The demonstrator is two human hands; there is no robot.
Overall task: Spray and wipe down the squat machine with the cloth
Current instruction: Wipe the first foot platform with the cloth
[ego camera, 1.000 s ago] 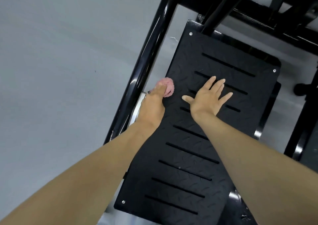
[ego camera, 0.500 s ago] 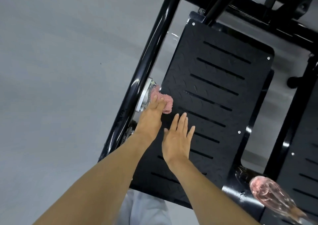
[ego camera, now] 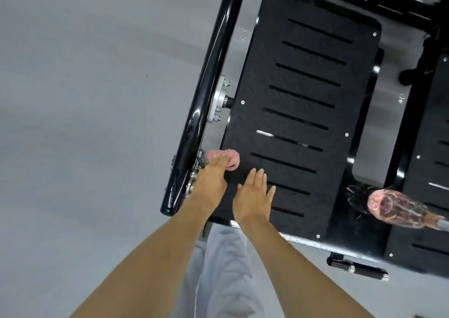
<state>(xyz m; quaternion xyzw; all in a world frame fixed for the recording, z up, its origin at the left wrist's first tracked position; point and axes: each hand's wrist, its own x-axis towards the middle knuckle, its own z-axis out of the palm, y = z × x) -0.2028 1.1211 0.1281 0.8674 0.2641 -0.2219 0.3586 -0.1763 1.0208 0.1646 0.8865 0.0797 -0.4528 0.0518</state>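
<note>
The left hand (ego camera: 211, 179) presses a pink cloth (ego camera: 224, 158) down on the left edge of the black foot plate (ego camera: 298, 113) of the squat machine. The fingers are together on top of the cloth, and the hand hides most of it, so only a fluffy bunch sticks out past the fingertips. The cloth sits near the bottom left corner of the plate, just beside the shiny black side bar (ego camera: 206, 94).

The right hand (ego camera: 254, 196) lies flat on the plate just beside the left hand. Its fingers are straight and a little apart, and it holds nothing.

The plate has long thin slots across it and small silver screws at its edges. A silver round bolt piece (ego camera: 220, 100) joins the plate to the side bar. Some small metal parts by the left wrist are too hidden to tell what they are.

On the right, a clear pink spray bottle (ego camera: 398, 209) lies on its side on the dark frame between two plates. It is blurry, and its far end is cut off by the picture edge. A second plate (ego camera: 427, 171) is also cut off there. The grey floor (ego camera: 85, 99) is all around, and light trousers (ego camera: 223, 269) show between the arms.
</note>
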